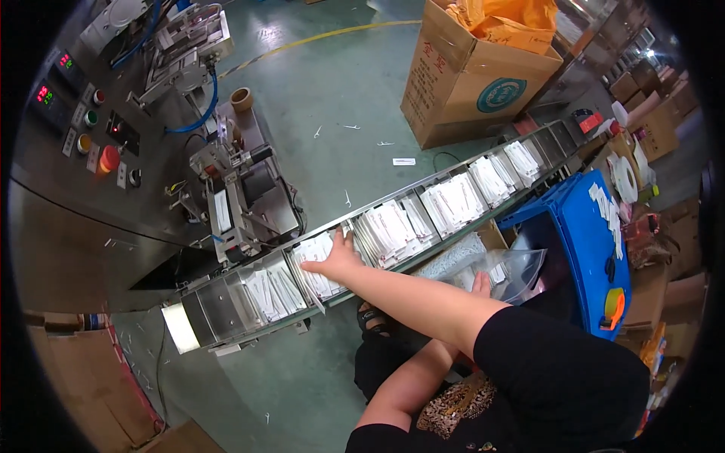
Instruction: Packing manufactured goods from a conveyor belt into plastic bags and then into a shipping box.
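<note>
Open floor (325,143) stretches beyond the conveyor's (223,309) far edge; a clear bag (529,268) sits off its near edge. White packets (321,287) lie toward the left end, beneath the widely spread right hand (338,257); the left hand (481,284), by the bag, is mostly hidden, its grip unclear.

The conveyor (219,309) runs slantwise from front left to back right, packets (389,230) in most of its compartments. Behind its left part is a machine (230,181), with a control panel (74,113) further left. A carton (438,90) stands on the floor (325,83) behind the conveyor's right part, a sack (521,30) inside it. The right grip (336,260) lies on packets left of centre; the left grip (481,285) is beside a plastic bag (530,270) before the conveyor. Right of that bag, a surface (578,241) carries a tape roll (615,306).
</note>
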`<state>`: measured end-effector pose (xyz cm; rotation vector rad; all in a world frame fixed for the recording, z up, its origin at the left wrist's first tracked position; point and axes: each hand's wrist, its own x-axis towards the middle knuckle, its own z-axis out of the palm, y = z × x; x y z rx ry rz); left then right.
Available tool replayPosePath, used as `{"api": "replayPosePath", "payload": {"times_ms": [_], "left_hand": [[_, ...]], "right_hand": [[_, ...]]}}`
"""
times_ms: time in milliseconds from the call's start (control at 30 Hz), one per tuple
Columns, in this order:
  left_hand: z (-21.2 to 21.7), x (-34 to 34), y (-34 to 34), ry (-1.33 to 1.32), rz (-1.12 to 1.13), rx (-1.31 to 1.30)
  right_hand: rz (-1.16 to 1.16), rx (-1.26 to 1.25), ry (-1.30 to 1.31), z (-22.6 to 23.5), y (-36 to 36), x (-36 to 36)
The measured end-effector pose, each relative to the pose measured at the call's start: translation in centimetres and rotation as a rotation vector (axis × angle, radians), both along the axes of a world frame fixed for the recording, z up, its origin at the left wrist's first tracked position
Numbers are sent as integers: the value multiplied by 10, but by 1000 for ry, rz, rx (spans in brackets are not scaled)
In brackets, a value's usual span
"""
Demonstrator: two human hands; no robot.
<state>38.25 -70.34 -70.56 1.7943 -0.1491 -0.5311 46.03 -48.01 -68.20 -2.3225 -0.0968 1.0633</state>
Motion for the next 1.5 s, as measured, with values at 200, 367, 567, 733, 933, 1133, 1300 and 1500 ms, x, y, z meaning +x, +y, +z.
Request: {"api": "replayPosePath", "payload": {"times_ms": [200,367,567,733,933,1133,1300,1500], "left_hand": [[0,-17,-4,-433,119,110],[13,-17,0,-274,65,21],[23,-7,5,-128,-5,59],[40,7,4,79,-18,43],[8,-6,-11,-196,46,-2],[-13,9,-17,29,152,-416],[-7,7,-17,306,256,-975],[-3,13,-17,-156,187,-132]], "right_hand": [[102,-30,29,-2,-2,11],[123,-40,30,2,10,-5],[35,173,-69,16,15,-24],[-88,217,-79,2,17,-31],[-117,481,-56,-36,1,-13],[-149,555,48,1,-29,4],[-251,807,229,34,-69,23],[-442,1173,614,63,-176,57]]}}
